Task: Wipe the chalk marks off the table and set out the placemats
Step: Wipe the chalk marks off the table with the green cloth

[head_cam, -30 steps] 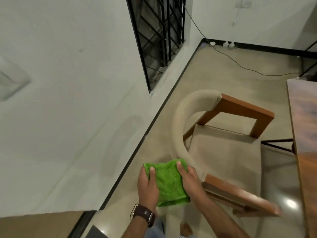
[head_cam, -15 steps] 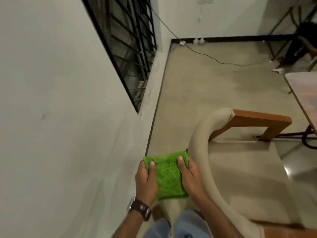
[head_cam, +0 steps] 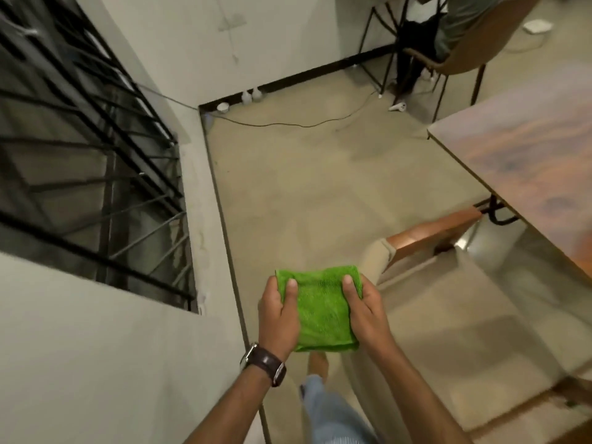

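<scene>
In the head view I am holding the cloth [head_cam: 320, 310] folded flat between both hands, the left hand [head_cam: 279, 318] gripping its left edge and the right hand [head_cam: 365, 312] its right edge, thumbs on top. The table [head_cam: 525, 161] is lying ahead and to my right, past the chair [head_cam: 448, 302], so the right hand is nearer it; I am seeing no chalk marks or placemats from here.
</scene>
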